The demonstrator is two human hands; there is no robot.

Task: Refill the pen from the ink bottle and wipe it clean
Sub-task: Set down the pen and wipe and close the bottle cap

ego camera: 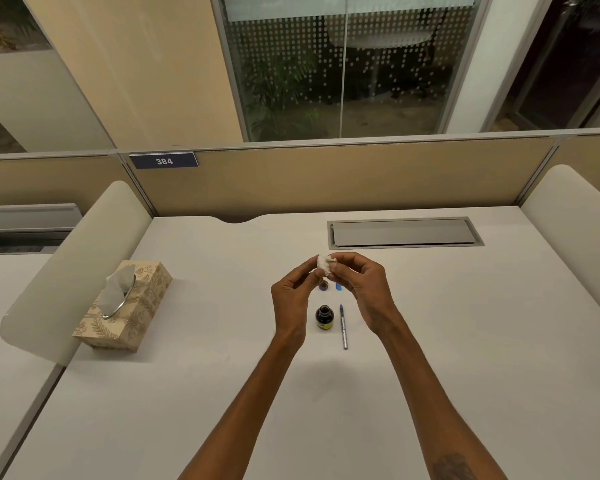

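Observation:
Both my hands are raised above the white desk (222, 375), meeting at a small white tissue wad (323, 265). My left hand (291, 296) pinches the wad from the left. My right hand (364, 289) pinches a small grey pen part (332, 260), whose tip lies against the tissue; most of it is hidden by my fingers. Below the hands, the dark ink bottle (324, 317) stands open. The silver pen barrel (343, 329) lies just right of it. The bottle cap (323, 285) and a small blue piece (338, 286) lie farther back, partly hidden by my hands.
A patterned tissue box (125, 306) with a tissue sticking out sits at the left of the desk. A grey cable hatch (404, 232) is set into the desk at the back right. Rounded white dividers (70, 271) flank the desk on both sides, with a beige partition behind.

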